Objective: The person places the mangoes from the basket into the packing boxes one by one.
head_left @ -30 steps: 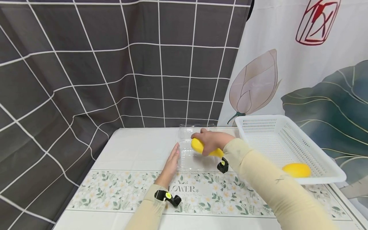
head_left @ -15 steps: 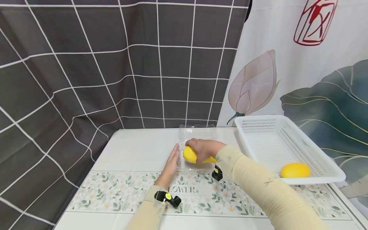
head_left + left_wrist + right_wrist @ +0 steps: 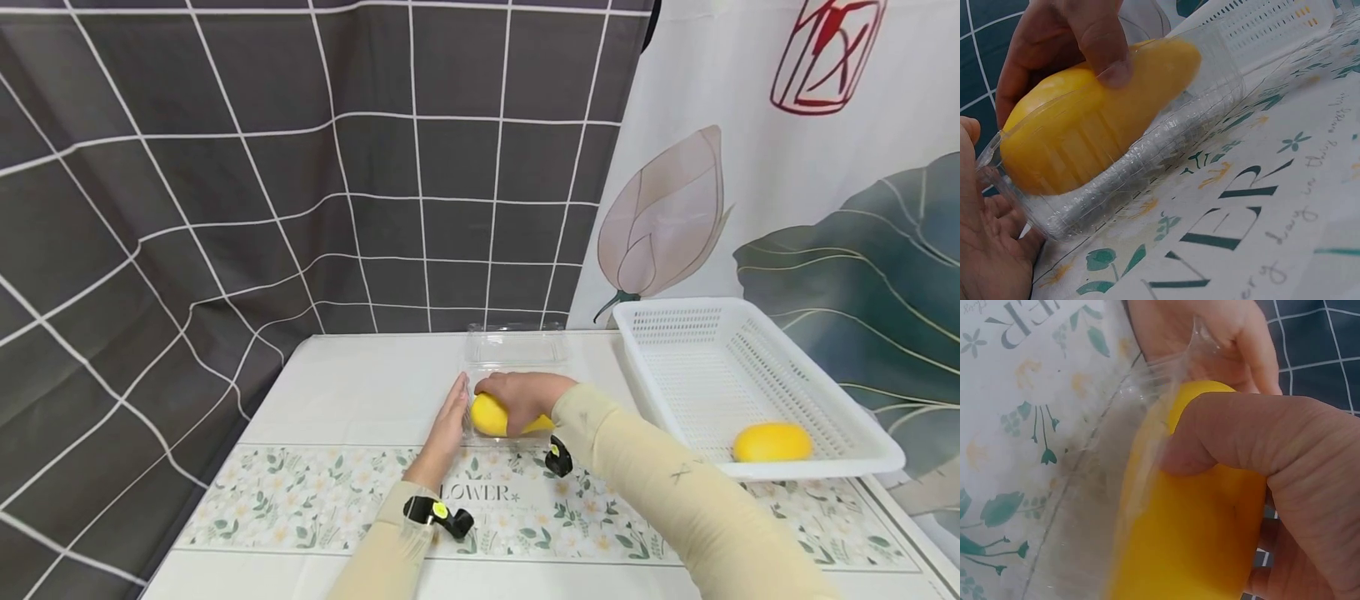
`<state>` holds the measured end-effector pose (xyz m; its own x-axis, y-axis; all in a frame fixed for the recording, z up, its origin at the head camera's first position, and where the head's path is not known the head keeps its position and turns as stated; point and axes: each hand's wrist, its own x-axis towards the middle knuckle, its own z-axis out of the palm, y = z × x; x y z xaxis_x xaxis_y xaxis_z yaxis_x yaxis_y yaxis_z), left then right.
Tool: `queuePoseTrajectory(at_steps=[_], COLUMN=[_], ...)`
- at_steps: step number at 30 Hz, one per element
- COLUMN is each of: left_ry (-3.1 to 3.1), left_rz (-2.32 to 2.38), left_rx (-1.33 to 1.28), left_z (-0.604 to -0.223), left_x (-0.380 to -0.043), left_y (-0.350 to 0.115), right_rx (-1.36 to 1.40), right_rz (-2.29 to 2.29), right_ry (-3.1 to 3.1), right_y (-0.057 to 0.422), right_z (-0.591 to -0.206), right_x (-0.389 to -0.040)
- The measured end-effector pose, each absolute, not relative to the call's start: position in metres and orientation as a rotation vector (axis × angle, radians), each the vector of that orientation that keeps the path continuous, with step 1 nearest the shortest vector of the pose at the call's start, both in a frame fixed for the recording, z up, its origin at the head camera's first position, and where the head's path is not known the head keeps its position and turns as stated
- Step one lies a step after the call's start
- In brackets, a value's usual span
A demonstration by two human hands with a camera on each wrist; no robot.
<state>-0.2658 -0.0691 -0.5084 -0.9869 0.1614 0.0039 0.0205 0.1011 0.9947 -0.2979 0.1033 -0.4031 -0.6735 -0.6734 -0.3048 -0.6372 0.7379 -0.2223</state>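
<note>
On a white, flower-banded desk [image 3: 360, 387] before a dark gridded curtain [image 3: 375, 158], your right grip [image 3: 525, 397] is curled round a smooth yellow oblong fruit [image 3: 491, 416] within a clear plastic box [image 3: 1147, 149]; your left grip [image 3: 446, 425], fingers extended, touches the box's left side

Behind the bench [image 3: 367, 387], which bears a floral band [image 3: 300, 500], hangs a dark cloth [image 3: 457, 154] with white grid lines; beside it, a white cloth [image 3: 697, 71] shows a pinkish bud [image 3: 662, 218], blue-green leaf [image 3: 870, 271] and red emblem [image 3: 828, 57].
</note>
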Motion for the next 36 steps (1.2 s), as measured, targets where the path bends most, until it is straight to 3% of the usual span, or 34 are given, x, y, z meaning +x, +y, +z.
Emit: queuePoseTrajectory(at_steps=[13,36], left_ry=[2.221,2.205], left_rz=[2.052,2.063], left_rx=[0.220,0.239], left_z=[-0.508,-0.508], left_x=[-0.265,-0.264], left_y=[-0.068,-0.069], right_rx=[-0.956,-1.298], right_rz=[-0.153,-0.082], right_ry=[2.535,2.514], right_y=[0.105,0.095], right_z=[-0.409,-0.414], right_x=[-0.300,-0.300])
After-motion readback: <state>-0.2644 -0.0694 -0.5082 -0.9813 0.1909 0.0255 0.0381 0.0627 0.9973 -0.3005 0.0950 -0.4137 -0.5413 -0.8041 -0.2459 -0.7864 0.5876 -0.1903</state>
